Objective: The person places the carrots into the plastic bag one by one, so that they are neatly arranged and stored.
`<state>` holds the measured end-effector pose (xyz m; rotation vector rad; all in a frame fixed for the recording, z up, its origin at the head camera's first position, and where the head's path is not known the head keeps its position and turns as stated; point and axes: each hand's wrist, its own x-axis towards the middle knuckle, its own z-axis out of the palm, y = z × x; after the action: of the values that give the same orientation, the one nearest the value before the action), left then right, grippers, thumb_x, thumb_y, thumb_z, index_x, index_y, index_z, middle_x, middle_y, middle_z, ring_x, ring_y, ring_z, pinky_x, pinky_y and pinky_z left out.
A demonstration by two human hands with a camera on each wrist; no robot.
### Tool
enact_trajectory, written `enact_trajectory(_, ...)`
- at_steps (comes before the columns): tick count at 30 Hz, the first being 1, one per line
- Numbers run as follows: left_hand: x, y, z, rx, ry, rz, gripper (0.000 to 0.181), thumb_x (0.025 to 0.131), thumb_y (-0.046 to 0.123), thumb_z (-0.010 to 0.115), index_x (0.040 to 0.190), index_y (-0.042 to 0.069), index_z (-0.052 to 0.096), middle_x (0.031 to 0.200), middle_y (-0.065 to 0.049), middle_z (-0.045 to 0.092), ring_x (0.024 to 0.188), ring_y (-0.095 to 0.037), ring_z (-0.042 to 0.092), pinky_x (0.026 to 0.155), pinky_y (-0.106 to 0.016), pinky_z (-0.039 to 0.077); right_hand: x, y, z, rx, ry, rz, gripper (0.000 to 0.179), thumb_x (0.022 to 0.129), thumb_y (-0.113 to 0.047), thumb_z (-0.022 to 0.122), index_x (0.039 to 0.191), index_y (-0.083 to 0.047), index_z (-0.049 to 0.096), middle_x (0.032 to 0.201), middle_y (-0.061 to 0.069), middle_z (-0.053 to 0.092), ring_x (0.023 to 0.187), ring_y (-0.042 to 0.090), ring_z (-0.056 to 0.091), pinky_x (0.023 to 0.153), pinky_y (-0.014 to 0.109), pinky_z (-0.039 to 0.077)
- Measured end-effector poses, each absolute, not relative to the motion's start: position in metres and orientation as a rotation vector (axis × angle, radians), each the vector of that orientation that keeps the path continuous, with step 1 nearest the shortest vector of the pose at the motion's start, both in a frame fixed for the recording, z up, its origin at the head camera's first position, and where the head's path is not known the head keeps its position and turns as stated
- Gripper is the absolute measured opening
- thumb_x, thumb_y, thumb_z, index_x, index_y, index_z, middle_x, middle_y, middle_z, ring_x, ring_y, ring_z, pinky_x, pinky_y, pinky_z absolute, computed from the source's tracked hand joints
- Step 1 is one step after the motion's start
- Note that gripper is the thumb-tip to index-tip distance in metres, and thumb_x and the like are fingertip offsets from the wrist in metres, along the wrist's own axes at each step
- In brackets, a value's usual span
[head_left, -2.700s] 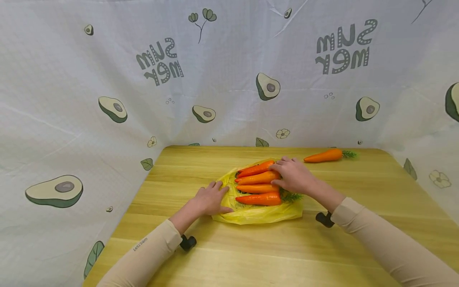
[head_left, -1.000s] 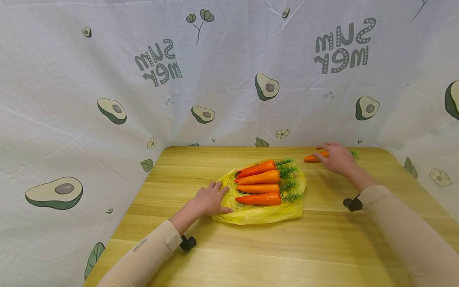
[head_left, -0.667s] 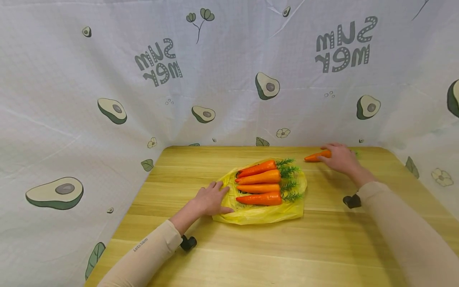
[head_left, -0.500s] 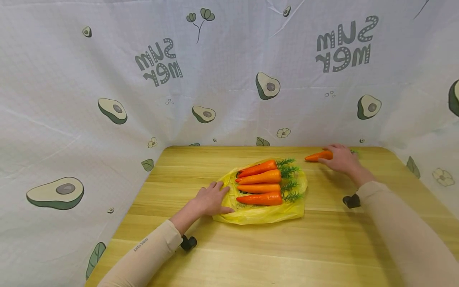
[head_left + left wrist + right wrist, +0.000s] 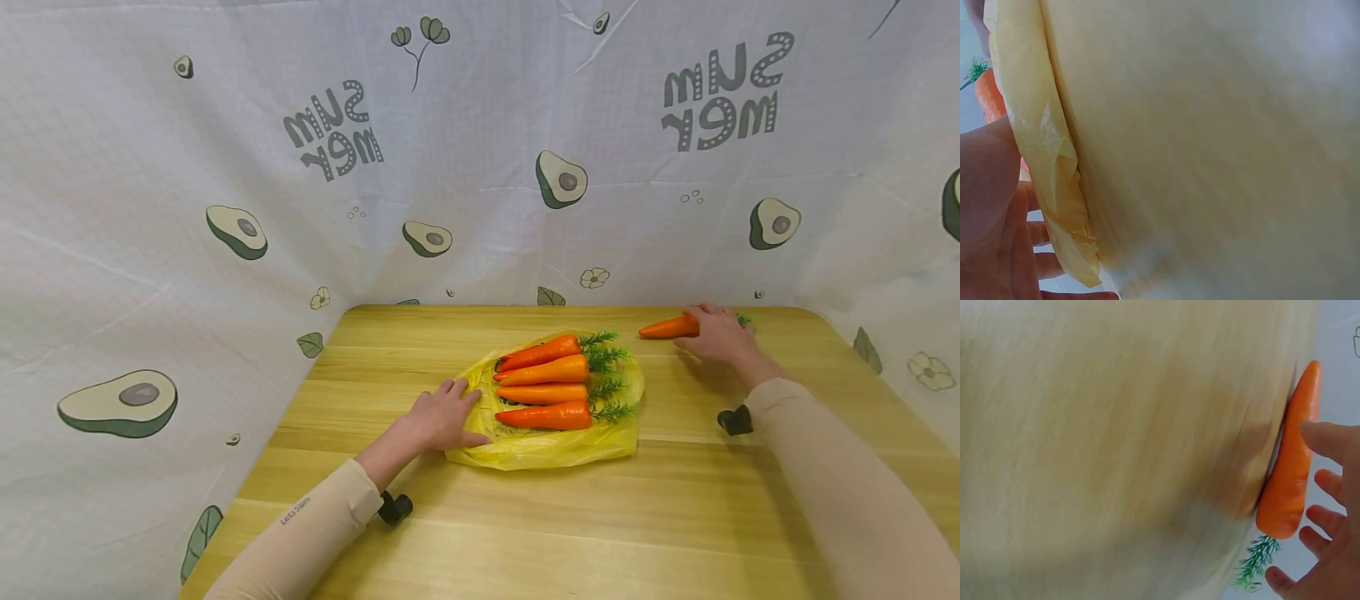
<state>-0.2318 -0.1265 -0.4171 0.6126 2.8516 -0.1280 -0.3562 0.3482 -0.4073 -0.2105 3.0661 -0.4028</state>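
Note:
A yellow plastic bag (image 5: 525,454) lies flat on the wooden table, with several carrots (image 5: 551,417) in a stack of rows on it, green tops to the right. My left hand (image 5: 442,417) rests on the bag's left edge, fingers spread; the left wrist view shows the palm (image 5: 991,231) beside the bag's rolled edge (image 5: 1041,131). At the back right, my right hand (image 5: 718,335) is over the thick end of a lone carrot (image 5: 667,327). In the right wrist view its thumb (image 5: 1329,439) overlaps this carrot (image 5: 1291,469), while the other fingers are loosely apart.
The wooden table (image 5: 480,533) has its back edge close behind the lone carrot. A white curtain (image 5: 480,125) with avocado prints hangs behind and at both sides. A black wrist camera (image 5: 393,508) hangs under the left wrist, and another camera (image 5: 735,421) under the right.
My right hand has left the carrots on the bag and moved right to the lone carrot, shifting slightly toward its leafy end. That carrot lies where it was; my left hand stays put.

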Motion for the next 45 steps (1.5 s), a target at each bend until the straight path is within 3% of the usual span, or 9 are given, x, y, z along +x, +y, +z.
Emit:
enact_trajectory(12, -0.232, -0.126, -0.418, 0.618, 2.857, -0.124, 0.087, 0.089, 0.074, 0.055, 0.157, 0.023, 0.037, 0.162, -0.01, 0.031, 0.148, -0.034, 0.034, 0.1, -0.055, 0.047, -0.354, 0.354, -0.412, -0.213, 3.095, -0.332, 0.063, 0.096, -0.023, 0.056, 0.148, 0.008, 0.038, 0.151, 0.036, 0.027, 0.137, 0.059, 0.019, 0.098, 0.087, 0.01)
enact_trajectory(20, -0.232, -0.127, -0.417, 0.624, 2.858, -0.125, 0.087, 0.089, 0.073, 0.055, 0.157, 0.022, 0.037, 0.162, -0.01, 0.032, 0.147, -0.034, 0.034, 0.101, -0.056, 0.047, -0.351, 0.355, -0.415, -0.205, 3.125, -0.378, 0.059, 0.097, -0.013, 0.052, 0.15, 0.007, 0.037, 0.145, 0.037, 0.03, 0.131, 0.056, 0.026, 0.096, 0.081, 0.017)
enact_trajectory(27, -0.231, -0.127, -0.416, 0.625, 2.856, -0.114, 0.087, 0.089, 0.073, 0.056, 0.156, 0.022, 0.038, 0.162, -0.01, 0.032, 0.148, -0.034, 0.034, 0.101, -0.055, 0.047, -0.351, 0.359, -0.412, -0.187, 3.134, -0.298, 0.053, 0.093, -0.01, 0.058, 0.141, 0.01, 0.045, 0.135, 0.037, 0.033, 0.123, 0.057, 0.028, 0.094, 0.081, 0.023)
enact_trajectory(37, -0.23, -0.127, -0.417, 0.627, 2.865, -0.121, 0.086, 0.089, 0.073, 0.056, 0.156, 0.022, 0.039, 0.161, -0.011, 0.033, 0.147, -0.034, 0.035, 0.101, -0.056, 0.047, -0.35, 0.368, -0.411, -0.184, 3.104, -0.384, 0.045, 0.094, -0.007, 0.056, 0.137, 0.006, 0.048, 0.14, 0.038, 0.037, 0.126, 0.057, 0.031, 0.096, 0.08, 0.021)
enact_trajectory(45, -0.23, -0.126, -0.416, 0.615, 2.856, -0.113, 0.086, 0.089, 0.072, 0.056, 0.157, 0.022, 0.038, 0.162, -0.01, 0.032, 0.147, -0.033, 0.034, 0.101, -0.056, 0.046, -0.347, 0.375, -0.412, -0.189, 3.142, -0.407, 0.053, 0.091, -0.008, 0.056, 0.141, 0.006, 0.044, 0.139, 0.04, 0.036, 0.127, 0.058, 0.029, 0.094, 0.079, 0.023)
